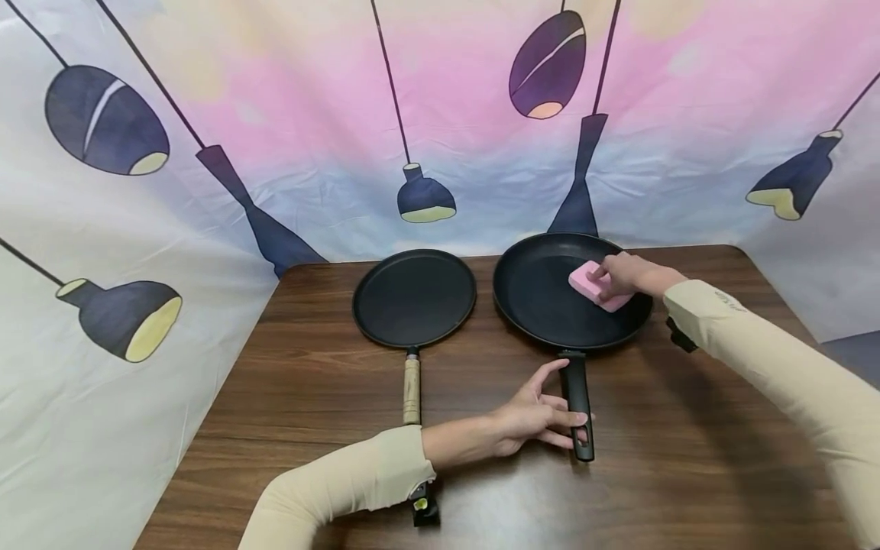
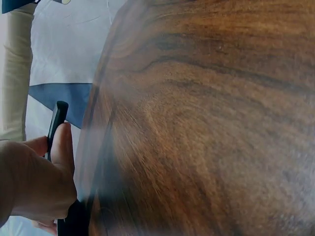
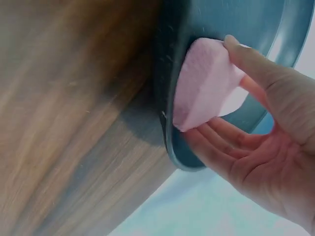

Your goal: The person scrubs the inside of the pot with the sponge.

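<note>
Woodgrain table (image 1: pixel 646 489) under both hands; flat pan (image 1: pixel 415 298), round, dark, tan handle (image 1: pixel 412 389), beyond and left of left hand (image 1: pixel 535 418); that hand pinches smooth black handle (image 1: pixel 576 386), thumb on top; big pan (image 1: pixel 535 294), sloped wall, just beyond; pink sponge (image 1: pixel 584 281), matte block, inside it, pinched by right hand (image 1: pixel 624 273).

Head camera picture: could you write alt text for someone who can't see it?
A person's right hand holds a pink sponge inside a black frying pan while the left hand grips the pan's handle. A flatter pan lies to its left on the wooden table.
</note>
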`<action>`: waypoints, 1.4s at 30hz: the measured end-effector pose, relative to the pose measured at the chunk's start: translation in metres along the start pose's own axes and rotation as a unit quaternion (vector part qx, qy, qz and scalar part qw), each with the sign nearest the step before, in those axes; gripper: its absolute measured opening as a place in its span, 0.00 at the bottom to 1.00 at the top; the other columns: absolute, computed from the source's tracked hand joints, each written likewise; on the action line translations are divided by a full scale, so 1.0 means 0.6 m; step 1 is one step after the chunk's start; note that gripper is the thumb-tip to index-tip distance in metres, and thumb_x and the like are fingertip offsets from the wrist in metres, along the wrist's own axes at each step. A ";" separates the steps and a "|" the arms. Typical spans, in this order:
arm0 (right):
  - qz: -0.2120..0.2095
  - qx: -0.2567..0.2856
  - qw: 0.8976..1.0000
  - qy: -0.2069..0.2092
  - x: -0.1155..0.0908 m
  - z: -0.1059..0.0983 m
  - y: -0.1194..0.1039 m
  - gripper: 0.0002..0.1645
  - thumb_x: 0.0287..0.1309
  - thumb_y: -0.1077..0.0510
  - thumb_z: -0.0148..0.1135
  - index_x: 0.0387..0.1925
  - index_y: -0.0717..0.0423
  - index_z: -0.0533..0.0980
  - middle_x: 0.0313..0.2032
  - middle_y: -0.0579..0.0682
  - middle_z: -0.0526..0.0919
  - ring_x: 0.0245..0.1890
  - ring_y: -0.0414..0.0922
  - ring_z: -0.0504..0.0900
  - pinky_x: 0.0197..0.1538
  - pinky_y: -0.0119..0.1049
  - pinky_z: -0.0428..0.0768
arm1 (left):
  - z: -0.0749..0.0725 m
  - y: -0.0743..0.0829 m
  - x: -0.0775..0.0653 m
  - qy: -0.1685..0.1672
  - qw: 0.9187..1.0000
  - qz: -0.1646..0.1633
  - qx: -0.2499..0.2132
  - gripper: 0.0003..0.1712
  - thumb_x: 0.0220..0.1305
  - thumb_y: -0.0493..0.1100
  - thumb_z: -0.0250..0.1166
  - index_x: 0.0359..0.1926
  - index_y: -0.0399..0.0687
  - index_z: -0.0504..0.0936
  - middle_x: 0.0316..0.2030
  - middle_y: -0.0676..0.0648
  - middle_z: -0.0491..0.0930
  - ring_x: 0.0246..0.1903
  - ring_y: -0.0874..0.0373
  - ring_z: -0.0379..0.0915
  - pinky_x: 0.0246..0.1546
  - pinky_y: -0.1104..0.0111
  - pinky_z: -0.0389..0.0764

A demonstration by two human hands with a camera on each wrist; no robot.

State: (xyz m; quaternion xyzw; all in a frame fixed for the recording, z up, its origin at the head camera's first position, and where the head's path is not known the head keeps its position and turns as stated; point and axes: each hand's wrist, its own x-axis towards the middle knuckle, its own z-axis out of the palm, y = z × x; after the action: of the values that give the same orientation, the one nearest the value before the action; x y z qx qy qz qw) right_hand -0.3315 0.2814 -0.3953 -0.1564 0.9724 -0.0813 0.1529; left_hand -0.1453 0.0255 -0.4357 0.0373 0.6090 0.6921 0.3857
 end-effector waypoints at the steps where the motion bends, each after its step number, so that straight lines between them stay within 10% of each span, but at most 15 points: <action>1: -0.005 0.002 1.000 -0.012 -0.010 0.000 -0.007 0.34 0.58 0.54 0.74 0.62 0.67 0.76 0.61 0.76 0.75 0.47 0.58 0.78 0.50 0.51 0.81 | 0.000 0.000 -0.001 0.005 1.000 0.001 0.002 0.46 0.65 0.28 0.67 0.73 0.70 0.59 0.46 0.39 0.88 0.32 0.55 0.86 0.41 0.59 0.91; 10: -0.110 -0.034 0.993 -0.027 -0.048 0.021 -0.085 0.30 0.54 0.56 0.77 0.59 0.61 0.81 0.50 0.64 0.83 0.41 0.49 0.79 0.45 0.45 0.83 | -0.002 0.001 -0.003 0.001 1.000 0.015 -0.002 0.39 0.65 0.26 0.66 0.69 0.63 0.69 0.40 0.44 0.84 0.39 0.45 0.89 0.41 0.53 0.91; 17: -0.191 -0.057 0.980 -0.018 -0.003 0.027 -0.134 0.30 0.57 0.64 0.74 0.62 0.54 0.80 0.45 0.59 0.81 0.37 0.48 0.76 0.39 0.38 0.81 | -0.007 0.006 0.002 -0.024 1.000 0.013 -0.010 0.35 0.65 0.25 0.65 0.65 0.63 0.69 0.38 0.45 0.82 0.37 0.46 0.88 0.41 0.53 0.91; 28: -0.111 -0.020 0.993 -0.028 0.095 -0.009 -0.101 0.31 0.63 0.67 0.68 0.67 0.61 0.74 0.56 0.69 0.79 0.40 0.51 0.78 0.40 0.38 0.78 | -0.001 0.008 -0.006 -0.012 1.000 0.000 0.003 0.36 0.64 0.24 0.66 0.62 0.66 0.70 0.31 0.46 0.80 0.44 0.34 0.87 0.40 0.54 0.91; 35: -0.031 -0.014 0.999 -0.014 0.054 -0.029 -0.007 0.32 0.55 0.69 0.68 0.64 0.66 0.76 0.54 0.74 0.79 0.45 0.59 0.77 0.47 0.49 0.81 | 0.006 0.009 -0.008 -0.003 1.000 -0.005 0.019 0.37 0.63 0.23 0.66 0.62 0.68 0.71 0.33 0.43 0.82 0.41 0.36 0.88 0.37 0.56 0.92; 42: -0.044 -0.008 0.997 -0.055 -0.008 -0.021 0.011 0.31 0.55 0.65 0.72 0.61 0.69 0.77 0.54 0.72 0.80 0.39 0.51 0.77 0.45 0.45 0.83 | -0.001 0.011 -0.009 0.020 1.000 -0.007 0.021 0.37 0.61 0.24 0.68 0.63 0.65 0.73 0.36 0.41 0.82 0.39 0.38 0.88 0.36 0.56 0.92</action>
State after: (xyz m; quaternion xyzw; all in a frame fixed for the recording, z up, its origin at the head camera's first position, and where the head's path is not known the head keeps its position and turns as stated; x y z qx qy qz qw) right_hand -0.3330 0.2903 -0.3838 -0.2045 0.9554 -0.0712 0.2009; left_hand -0.1448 0.0221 -0.4279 0.0272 0.6316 0.6767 0.3775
